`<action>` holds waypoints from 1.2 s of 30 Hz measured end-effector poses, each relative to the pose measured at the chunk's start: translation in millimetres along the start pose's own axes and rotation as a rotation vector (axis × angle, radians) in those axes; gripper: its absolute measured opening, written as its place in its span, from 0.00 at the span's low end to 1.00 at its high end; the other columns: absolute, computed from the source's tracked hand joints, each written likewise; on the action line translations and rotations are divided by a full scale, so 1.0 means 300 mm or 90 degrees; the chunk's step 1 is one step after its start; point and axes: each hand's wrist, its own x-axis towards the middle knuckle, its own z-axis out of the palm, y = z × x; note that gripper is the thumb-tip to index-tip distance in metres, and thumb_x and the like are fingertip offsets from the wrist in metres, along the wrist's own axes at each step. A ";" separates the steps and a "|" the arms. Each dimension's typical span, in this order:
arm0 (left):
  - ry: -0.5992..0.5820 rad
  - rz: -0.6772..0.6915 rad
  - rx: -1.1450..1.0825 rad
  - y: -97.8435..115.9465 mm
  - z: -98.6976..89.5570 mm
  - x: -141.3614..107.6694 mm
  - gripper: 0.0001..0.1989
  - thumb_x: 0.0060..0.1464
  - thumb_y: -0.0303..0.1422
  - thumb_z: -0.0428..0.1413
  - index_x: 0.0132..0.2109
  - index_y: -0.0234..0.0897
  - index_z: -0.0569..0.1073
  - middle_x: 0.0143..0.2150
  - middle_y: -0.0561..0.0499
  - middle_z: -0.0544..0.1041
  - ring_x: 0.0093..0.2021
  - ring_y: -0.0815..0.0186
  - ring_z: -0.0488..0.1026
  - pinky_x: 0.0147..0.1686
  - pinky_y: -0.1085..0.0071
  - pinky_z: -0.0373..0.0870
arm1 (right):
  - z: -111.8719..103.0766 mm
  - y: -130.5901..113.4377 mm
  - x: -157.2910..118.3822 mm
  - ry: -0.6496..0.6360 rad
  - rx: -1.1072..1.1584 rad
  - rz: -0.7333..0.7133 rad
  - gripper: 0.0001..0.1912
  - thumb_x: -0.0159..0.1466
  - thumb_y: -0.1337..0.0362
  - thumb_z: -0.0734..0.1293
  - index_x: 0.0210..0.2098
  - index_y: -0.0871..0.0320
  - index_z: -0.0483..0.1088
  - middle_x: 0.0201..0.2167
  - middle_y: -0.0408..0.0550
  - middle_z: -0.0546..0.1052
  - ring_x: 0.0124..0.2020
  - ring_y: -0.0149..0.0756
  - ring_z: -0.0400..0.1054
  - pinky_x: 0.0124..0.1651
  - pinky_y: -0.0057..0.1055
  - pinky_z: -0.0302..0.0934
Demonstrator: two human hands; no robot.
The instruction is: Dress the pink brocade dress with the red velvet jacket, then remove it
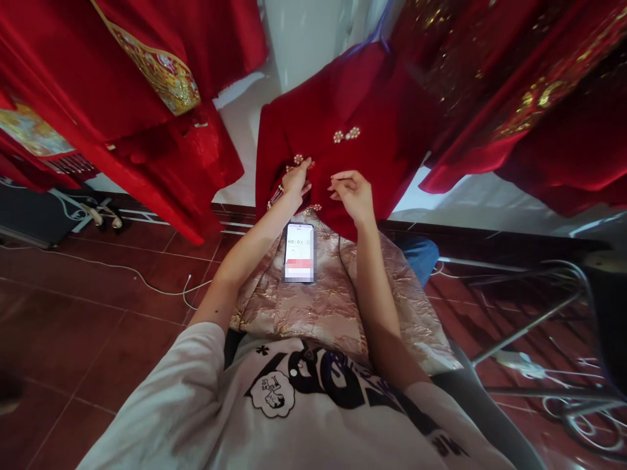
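Note:
A red jacket (337, 98) hangs in front of me, with pearl-and-gold flower fastenings (347, 135) on its chest. At its left front edge, my left hand (297, 181) pinches the cloth beside another flower fastening (298, 158). Beaded tassels (275, 196) hang just below that hand, and one more flower ornament (313, 209) shows lower down. My right hand (353, 196) is held a short way to the right, thumb and fingertips pressed together; anything between them is too small to make out. Under the hands, a phone (298, 253) with a timer lies on the pinkish-gold brocade cloth (333, 294) over my lap.
Red garments with gold embroidery (151, 65) hang at the left, and sequinned red ones (533, 98) at the right. A white cable (142, 277) runs over the tiled floor. Shoes (105, 215) stand at the left; a metal-framed chair (533, 326) is at the right.

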 end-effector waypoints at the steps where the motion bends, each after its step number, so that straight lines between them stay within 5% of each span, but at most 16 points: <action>1: -0.038 -0.001 0.041 0.005 0.003 0.000 0.11 0.71 0.36 0.66 0.40 0.34 0.78 0.45 0.43 0.82 0.61 0.51 0.79 0.61 0.52 0.77 | -0.007 0.003 0.002 0.003 -0.003 -0.002 0.14 0.66 0.54 0.76 0.41 0.53 0.71 0.32 0.42 0.77 0.33 0.29 0.76 0.38 0.25 0.75; 3: -0.135 0.058 0.141 0.026 0.017 0.004 0.12 0.69 0.38 0.68 0.38 0.36 0.78 0.43 0.44 0.82 0.60 0.51 0.79 0.62 0.53 0.76 | -0.020 0.006 0.007 0.007 -0.010 -0.006 0.14 0.67 0.53 0.76 0.41 0.53 0.70 0.32 0.43 0.77 0.34 0.29 0.76 0.39 0.26 0.76; 7: -0.277 0.317 0.287 0.102 0.075 0.034 0.08 0.61 0.31 0.72 0.39 0.41 0.79 0.43 0.47 0.81 0.63 0.52 0.75 0.67 0.59 0.71 | -0.042 0.006 0.012 0.022 -0.005 -0.004 0.13 0.66 0.55 0.76 0.42 0.53 0.70 0.33 0.43 0.77 0.33 0.30 0.76 0.40 0.27 0.76; 14: -0.364 0.523 0.454 0.191 0.174 0.103 0.10 0.58 0.39 0.70 0.43 0.49 0.77 0.46 0.41 0.76 0.73 0.37 0.58 0.70 0.39 0.64 | -0.069 0.005 0.013 0.027 -0.014 -0.008 0.16 0.66 0.51 0.75 0.42 0.53 0.69 0.34 0.44 0.77 0.34 0.31 0.75 0.39 0.28 0.75; 19: -0.398 0.505 0.466 0.213 0.233 0.166 0.06 0.62 0.41 0.66 0.44 0.54 0.78 0.44 0.42 0.78 0.73 0.37 0.58 0.70 0.35 0.64 | -0.087 0.000 0.013 0.034 -0.015 -0.013 0.18 0.65 0.48 0.75 0.42 0.52 0.69 0.33 0.44 0.77 0.35 0.32 0.76 0.39 0.30 0.76; 21: -0.382 0.445 0.418 0.226 0.251 0.188 0.02 0.67 0.36 0.62 0.42 0.49 0.78 0.40 0.41 0.77 0.73 0.38 0.61 0.70 0.36 0.64 | -0.092 -0.003 0.013 0.044 -0.006 -0.010 0.19 0.64 0.48 0.76 0.42 0.52 0.69 0.33 0.44 0.77 0.35 0.33 0.77 0.40 0.30 0.76; 23: -0.374 0.358 0.393 0.244 0.259 0.198 0.11 0.70 0.26 0.56 0.37 0.41 0.76 0.36 0.42 0.74 0.73 0.39 0.63 0.72 0.38 0.63 | -0.098 -0.005 0.015 0.061 0.007 -0.007 0.20 0.63 0.48 0.77 0.42 0.53 0.69 0.34 0.44 0.78 0.36 0.34 0.77 0.40 0.31 0.77; 27: -0.451 0.258 0.443 0.281 0.239 0.186 0.16 0.64 0.14 0.57 0.32 0.37 0.74 0.34 0.44 0.75 0.71 0.44 0.69 0.77 0.46 0.56 | -0.118 -0.011 0.030 0.123 0.001 -0.060 0.18 0.64 0.49 0.77 0.40 0.53 0.70 0.40 0.47 0.79 0.43 0.37 0.78 0.50 0.37 0.78; 32: -0.355 0.325 0.345 0.291 0.213 0.167 0.12 0.71 0.24 0.52 0.42 0.42 0.76 0.35 0.44 0.77 0.62 0.46 0.78 0.72 0.46 0.64 | -0.133 -0.074 0.127 0.132 -0.061 -0.171 0.22 0.67 0.43 0.75 0.48 0.51 0.73 0.55 0.52 0.78 0.65 0.46 0.70 0.68 0.49 0.69; 36: -0.422 0.432 0.484 0.273 0.207 0.177 0.09 0.65 0.26 0.56 0.36 0.43 0.75 0.35 0.43 0.77 0.63 0.43 0.75 0.73 0.47 0.61 | -0.058 -0.165 0.293 0.083 -0.082 -0.189 0.34 0.74 0.29 0.58 0.65 0.44 0.68 0.69 0.47 0.72 0.74 0.41 0.60 0.73 0.40 0.64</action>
